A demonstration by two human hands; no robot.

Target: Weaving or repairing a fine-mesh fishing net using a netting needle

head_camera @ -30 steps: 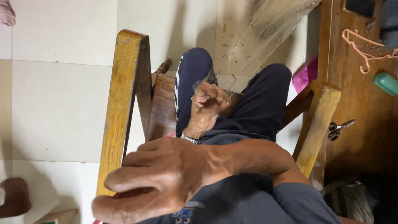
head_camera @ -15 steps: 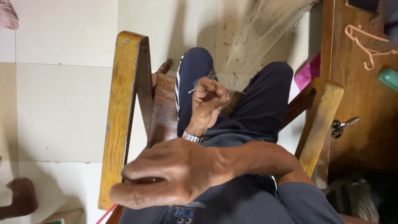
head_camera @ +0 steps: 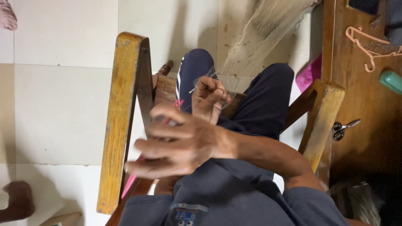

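My left hand (head_camera: 209,98) pinching fine net (head_camera: 268,25) and a thin needle (head_camera: 193,89) pointing to 8 o'clock, my right hand (head_camera: 180,144) blurred, fingers spread, over a pink stick (head_camera: 132,184) angled 1 to 7 o'clock.

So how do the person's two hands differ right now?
The right hand is nearer the camera, blurred, fingers spread; the left hand is farther off, sharp, curled into a fist. The left hand pinches fine netting; what the right hand holds is unclear. Both are bare.
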